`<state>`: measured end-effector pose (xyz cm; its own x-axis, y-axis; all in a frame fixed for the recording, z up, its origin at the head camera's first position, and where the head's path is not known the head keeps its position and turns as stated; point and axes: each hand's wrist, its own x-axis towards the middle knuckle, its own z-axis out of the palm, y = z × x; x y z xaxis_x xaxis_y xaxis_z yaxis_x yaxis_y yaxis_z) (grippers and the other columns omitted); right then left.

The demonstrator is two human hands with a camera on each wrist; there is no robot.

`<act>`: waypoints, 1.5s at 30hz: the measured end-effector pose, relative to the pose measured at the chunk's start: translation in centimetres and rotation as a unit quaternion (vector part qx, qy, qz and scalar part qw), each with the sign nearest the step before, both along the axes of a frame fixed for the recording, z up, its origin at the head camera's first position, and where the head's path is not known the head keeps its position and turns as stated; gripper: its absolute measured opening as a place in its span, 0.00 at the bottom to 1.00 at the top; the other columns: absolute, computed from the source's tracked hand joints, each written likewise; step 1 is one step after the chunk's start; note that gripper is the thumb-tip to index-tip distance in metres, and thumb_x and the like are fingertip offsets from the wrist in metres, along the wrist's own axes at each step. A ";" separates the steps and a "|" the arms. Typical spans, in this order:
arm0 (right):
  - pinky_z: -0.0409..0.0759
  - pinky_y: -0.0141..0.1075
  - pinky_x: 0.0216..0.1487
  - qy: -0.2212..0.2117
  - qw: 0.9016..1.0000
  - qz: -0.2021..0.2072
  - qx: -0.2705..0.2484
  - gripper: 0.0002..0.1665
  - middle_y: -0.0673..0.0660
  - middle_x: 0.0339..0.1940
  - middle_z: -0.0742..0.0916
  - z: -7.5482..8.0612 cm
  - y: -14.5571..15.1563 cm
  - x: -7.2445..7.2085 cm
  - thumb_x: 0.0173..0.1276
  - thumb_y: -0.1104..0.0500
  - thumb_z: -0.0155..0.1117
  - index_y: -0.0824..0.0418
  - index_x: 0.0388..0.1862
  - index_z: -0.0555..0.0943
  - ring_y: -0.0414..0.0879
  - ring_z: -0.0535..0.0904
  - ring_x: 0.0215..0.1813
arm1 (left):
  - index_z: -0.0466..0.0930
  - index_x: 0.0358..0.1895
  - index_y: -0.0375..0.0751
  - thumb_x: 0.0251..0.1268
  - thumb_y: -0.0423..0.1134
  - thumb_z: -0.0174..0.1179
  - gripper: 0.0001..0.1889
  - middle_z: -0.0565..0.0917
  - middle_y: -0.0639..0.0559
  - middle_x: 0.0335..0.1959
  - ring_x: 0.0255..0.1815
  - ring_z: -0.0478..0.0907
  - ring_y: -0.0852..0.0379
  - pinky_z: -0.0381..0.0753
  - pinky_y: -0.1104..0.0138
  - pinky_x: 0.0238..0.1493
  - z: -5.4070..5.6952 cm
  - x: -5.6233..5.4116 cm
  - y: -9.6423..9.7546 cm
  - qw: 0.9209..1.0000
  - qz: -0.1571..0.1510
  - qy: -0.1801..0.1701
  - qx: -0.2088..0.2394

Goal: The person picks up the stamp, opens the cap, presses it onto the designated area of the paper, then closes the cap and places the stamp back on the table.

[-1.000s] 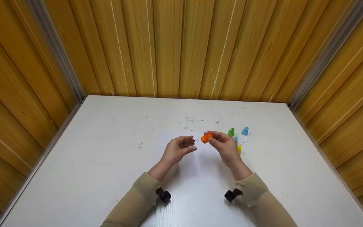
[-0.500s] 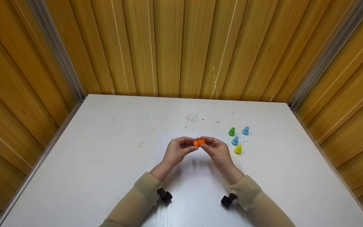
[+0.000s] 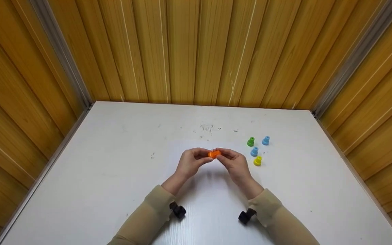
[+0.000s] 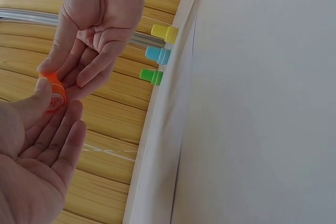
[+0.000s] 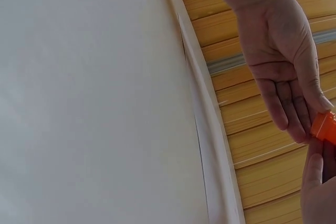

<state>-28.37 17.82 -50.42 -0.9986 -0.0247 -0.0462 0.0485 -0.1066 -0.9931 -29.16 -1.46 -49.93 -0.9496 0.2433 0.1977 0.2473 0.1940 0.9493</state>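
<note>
A small orange plastic piece is held above the white table, between both hands. My left hand pinches its left end with thumb and fingertips. From the other side, my right hand pinches the right end. In the left wrist view the orange piece sits under my left thumb, with the right hand's fingers against it. The right wrist view shows only an edge of the orange piece at the fingertips.
To the right of the hands, small stopper-shaped pieces stand on the table: one green, two blue and one yellow. Wooden slat walls close in the table at the back and both sides.
My right hand carried the orange piece left to meet the left hand, which then took hold of its other end. Over the last half second both hands have stayed almost still.
</note>
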 end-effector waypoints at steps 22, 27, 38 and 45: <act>0.86 0.29 0.52 -0.007 0.967 -0.064 0.246 0.17 0.63 0.55 0.89 1.0 3.4 -6.3 0.68 0.65 0.72 0.63 0.56 0.87 0.51 0.85 0.56 | 0.87 0.52 0.32 0.60 0.30 0.74 0.17 0.89 0.39 0.48 0.45 0.88 0.53 0.90 0.67 0.49 -0.1 -2.1 -2.8 0.994 0.081 -0.053 0.042; 0.86 0.32 0.51 -0.027 0.956 -0.060 0.285 0.17 0.64 0.54 0.89 0.8 3.1 -7.0 0.67 0.68 0.70 0.64 0.55 0.87 0.52 0.85 0.54 | 0.86 0.53 0.31 0.60 0.29 0.73 0.17 0.89 0.39 0.48 0.46 0.88 0.53 0.89 0.67 0.49 -0.2 -2.3 -3.0 0.993 0.084 -0.067 0.049; 0.83 0.40 0.60 -0.062 0.945 -0.040 0.319 0.17 0.63 0.52 0.89 -0.1 2.7 -7.4 0.65 0.69 0.72 0.64 0.53 0.87 0.52 0.82 0.53 | 0.87 0.52 0.32 0.61 0.28 0.72 0.16 0.89 0.38 0.49 0.47 0.88 0.52 0.89 0.68 0.48 -0.2 -2.2 -3.0 0.995 0.078 -0.060 0.033; 0.83 0.42 0.64 -0.072 0.941 -0.034 0.330 0.15 0.62 0.53 0.88 -0.1 2.6 -7.4 0.68 0.69 0.70 0.62 0.53 0.87 0.53 0.80 0.52 | 0.85 0.54 0.29 0.62 0.29 0.72 0.17 0.89 0.38 0.49 0.48 0.88 0.50 0.88 0.69 0.48 -0.1 -2.2 -3.0 0.995 0.076 -0.052 0.029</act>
<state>-35.78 20.38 -50.50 -0.9793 0.1200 -0.1631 0.2020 0.5227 -0.8283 -31.39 -4.50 -50.08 -0.9906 0.0864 0.1062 0.1194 0.1664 0.9788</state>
